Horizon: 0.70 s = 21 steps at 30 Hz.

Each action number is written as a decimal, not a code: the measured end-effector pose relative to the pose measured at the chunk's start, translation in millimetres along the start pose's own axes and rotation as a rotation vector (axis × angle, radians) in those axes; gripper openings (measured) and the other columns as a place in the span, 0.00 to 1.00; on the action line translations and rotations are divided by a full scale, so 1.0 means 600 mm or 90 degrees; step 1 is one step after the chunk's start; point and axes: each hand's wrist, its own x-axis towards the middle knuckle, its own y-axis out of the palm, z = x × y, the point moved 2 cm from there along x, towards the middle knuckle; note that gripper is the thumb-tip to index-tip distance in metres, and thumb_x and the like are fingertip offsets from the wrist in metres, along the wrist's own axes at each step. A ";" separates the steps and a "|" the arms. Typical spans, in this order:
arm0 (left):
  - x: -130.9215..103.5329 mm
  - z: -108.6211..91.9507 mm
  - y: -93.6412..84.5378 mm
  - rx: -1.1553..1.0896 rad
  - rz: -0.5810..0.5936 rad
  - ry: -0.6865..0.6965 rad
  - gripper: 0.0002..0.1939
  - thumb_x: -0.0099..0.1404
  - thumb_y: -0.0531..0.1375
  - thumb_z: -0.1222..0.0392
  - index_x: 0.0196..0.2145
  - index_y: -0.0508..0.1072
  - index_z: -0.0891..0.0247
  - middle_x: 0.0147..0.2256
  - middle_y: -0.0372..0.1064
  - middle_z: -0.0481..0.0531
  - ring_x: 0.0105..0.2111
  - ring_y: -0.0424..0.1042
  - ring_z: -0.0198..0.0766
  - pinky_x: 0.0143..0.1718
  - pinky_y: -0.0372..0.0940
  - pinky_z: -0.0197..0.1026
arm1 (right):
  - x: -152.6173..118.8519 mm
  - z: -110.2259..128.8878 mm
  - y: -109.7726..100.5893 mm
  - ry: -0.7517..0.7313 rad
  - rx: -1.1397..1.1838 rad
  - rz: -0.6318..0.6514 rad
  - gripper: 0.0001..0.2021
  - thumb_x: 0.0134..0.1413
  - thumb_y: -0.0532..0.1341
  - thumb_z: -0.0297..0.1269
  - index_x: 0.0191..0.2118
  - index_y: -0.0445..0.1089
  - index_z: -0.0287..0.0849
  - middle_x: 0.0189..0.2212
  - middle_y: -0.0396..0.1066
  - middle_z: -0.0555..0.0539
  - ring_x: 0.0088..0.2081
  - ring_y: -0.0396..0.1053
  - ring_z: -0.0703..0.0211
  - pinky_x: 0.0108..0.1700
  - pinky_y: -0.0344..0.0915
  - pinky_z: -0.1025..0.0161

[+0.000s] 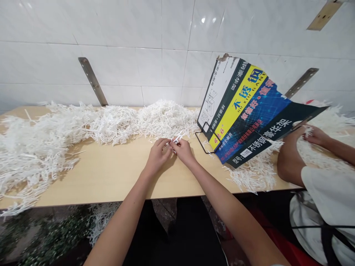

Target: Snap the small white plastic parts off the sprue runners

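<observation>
White marbled tiles back a pale wooden tabletop [119,173], strewn along the wall with frilly white plastic pieces [163,116]. Through the head camera I see both hands meeting near the middle of the board. The left hand [159,155] is partly closed, thumb and fingers drawn together around a small white piece [176,141]; the right hand [181,149] pinches that same piece from the other side — fingers curled, their exact grip too small to tell. To the right, a printed cardboard panel [244,107] leans in a black wire stand [205,142] — blue, yellow and black, with Chinese lettering. Beyond it, another person's arm [290,159] rests over more white pieces.
</observation>
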 end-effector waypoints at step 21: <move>-0.005 -0.009 0.014 0.222 0.000 0.102 0.22 0.75 0.55 0.51 0.60 0.71 0.65 0.54 0.67 0.66 0.53 0.67 0.54 0.54 0.66 0.57 | -0.005 0.011 -0.011 0.088 0.307 0.012 0.14 0.39 0.75 0.45 0.25 0.77 0.39 0.24 0.75 0.47 0.26 0.70 0.61 0.30 0.67 0.65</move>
